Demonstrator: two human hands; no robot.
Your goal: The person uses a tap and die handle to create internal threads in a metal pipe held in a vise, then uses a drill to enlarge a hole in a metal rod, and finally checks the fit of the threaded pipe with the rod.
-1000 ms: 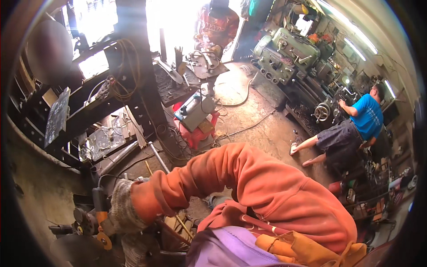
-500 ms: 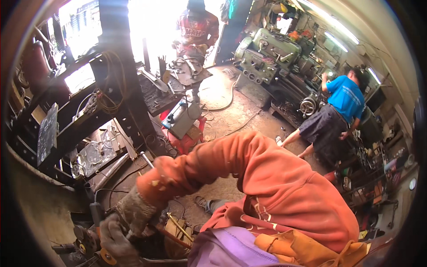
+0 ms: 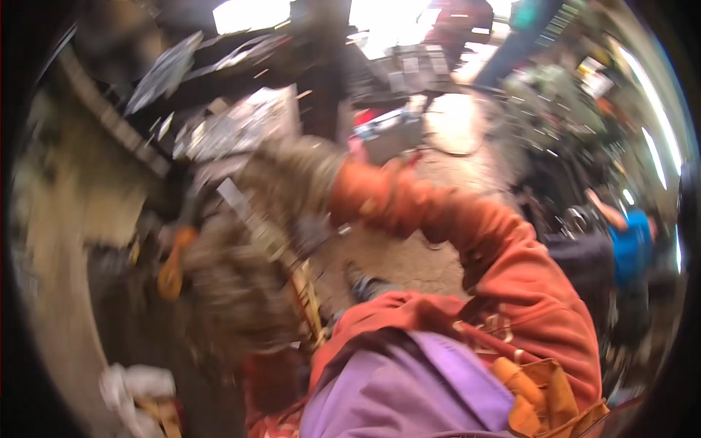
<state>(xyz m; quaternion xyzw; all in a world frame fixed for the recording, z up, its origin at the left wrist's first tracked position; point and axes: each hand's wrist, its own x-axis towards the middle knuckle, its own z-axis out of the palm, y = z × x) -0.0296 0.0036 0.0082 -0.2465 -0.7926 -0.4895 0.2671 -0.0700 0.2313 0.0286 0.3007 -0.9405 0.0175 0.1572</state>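
Note:
My right hand (image 3: 288, 175), in a dirty brown glove below an orange sleeve, reaches across to the left side; motion smears its fingers. Closer to me, my left hand (image 3: 237, 292) is also gloved and badly blurred, so its grip cannot be made out. An orange, rounded piece (image 3: 171, 274) shows just left of the left hand, its kind unclear. Beside both hands runs a long yellowish, brass-coloured bar-like thing (image 3: 305, 292), slanting down to the right. A flat, pale strip (image 3: 234, 198) shows beneath my right hand.
Ahead stands a dark metal frame (image 3: 321, 102), with a grey box (image 3: 394, 135) to its right. A person in blue (image 3: 634, 244) is at the right, near blurred machinery (image 3: 548, 109). Another person in dark red (image 3: 460, 29) is at the far side. White cloth (image 3: 139, 387) lies lower left.
The view has swung left and down, and everything is blurred. My two gloved hands now appear higher and farther right in the picture, slightly farther apart.

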